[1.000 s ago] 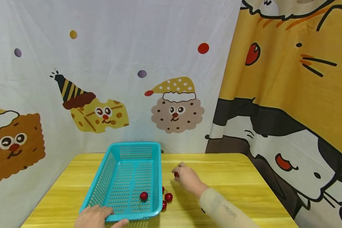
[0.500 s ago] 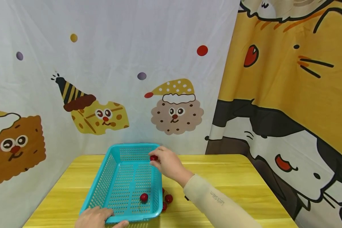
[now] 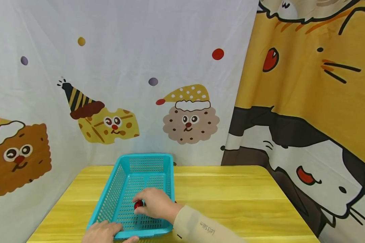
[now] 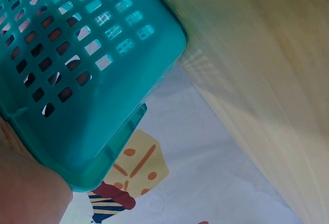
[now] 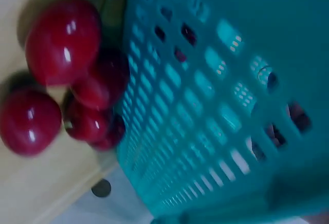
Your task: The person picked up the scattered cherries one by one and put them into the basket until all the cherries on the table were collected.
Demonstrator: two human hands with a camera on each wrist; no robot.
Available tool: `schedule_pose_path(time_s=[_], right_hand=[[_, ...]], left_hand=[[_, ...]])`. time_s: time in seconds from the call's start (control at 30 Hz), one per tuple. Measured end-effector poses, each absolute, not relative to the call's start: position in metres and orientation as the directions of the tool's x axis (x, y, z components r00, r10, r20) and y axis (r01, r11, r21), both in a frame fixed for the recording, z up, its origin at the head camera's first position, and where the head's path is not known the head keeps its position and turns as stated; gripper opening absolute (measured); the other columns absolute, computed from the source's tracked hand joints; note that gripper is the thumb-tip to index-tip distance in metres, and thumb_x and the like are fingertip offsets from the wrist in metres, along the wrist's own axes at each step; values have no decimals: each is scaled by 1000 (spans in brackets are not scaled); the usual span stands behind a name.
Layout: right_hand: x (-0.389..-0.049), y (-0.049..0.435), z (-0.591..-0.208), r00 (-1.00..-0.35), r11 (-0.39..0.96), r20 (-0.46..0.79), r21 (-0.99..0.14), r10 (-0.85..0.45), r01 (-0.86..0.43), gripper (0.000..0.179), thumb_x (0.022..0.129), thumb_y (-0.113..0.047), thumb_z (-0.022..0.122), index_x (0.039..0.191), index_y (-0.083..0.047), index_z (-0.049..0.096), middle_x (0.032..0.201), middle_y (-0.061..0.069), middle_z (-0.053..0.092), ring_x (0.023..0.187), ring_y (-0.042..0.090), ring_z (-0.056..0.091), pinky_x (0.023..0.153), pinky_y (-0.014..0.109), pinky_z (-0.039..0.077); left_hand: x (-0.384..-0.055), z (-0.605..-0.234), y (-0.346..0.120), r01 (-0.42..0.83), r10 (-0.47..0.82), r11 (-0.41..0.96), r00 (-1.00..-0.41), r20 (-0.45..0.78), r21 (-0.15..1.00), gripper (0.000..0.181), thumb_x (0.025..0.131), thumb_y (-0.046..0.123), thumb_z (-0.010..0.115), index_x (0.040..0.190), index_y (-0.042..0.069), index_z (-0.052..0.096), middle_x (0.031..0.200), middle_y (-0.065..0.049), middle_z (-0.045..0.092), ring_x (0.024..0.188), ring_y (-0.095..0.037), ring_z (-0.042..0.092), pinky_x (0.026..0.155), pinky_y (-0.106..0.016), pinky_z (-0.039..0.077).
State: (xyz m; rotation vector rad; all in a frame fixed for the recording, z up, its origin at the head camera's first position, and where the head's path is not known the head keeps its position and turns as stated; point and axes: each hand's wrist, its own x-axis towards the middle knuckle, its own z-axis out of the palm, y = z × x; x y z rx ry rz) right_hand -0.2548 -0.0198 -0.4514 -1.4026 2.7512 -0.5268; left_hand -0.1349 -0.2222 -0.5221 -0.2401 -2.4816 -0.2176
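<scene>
A turquoise plastic basket (image 3: 107, 195) with a perforated wall stands on the table. My left hand (image 3: 101, 232) rests over its near left rim, fingers on the inside edge and thumb along the front; in the left wrist view part of this hand (image 4: 31, 188) shows by the rim. Inside the basket, my right hand (image 3: 155, 203) holds a dark red cherry (image 3: 138, 205) between thumb and fingers, low over the bottom. Several more cherries (image 5: 64, 41) lie on the table against the basket's outer right wall, in the right wrist view; the arm hides most of them in the head view.
The yellow wood-grain table (image 3: 225, 195) extends to the right of the basket and, more narrowly, to its left. Behind it hangs a white cloth (image 3: 182, 40) with cartoon prints, and a cat-patterned section (image 3: 307, 84) hangs at the right.
My right hand has carried a cherry from the table over the basket's right rim and down inside. A cherry seen earlier in the basket is now hidden behind that hand. My left hand stays put.
</scene>
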Motion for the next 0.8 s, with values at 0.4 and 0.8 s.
schedule_pose_path(time_s=[0.4,0.8], right_hand=[[-254,-26,-464,-529,515,43,-178,-847,-839,33,96,-42,80,128,-31,77,125,-20,75,112,-5,67,90,16,53],[-249,-32,-476,-470,471,-63,-13,-881,-882,27,94,-40,83,120,-35,78,111,-22,76,94,-7,67,81,15,53]], left_hand=[[-136,-522,-224,251,145,965,-761,633,81,56,71,83,78,62,40,43,59,22,18,54,2,15,55,-21,17],[-136,-525,-225,274,145,958,-727,671,90,65,70,82,80,60,39,33,61,21,12,54,3,10,56,-20,13]])
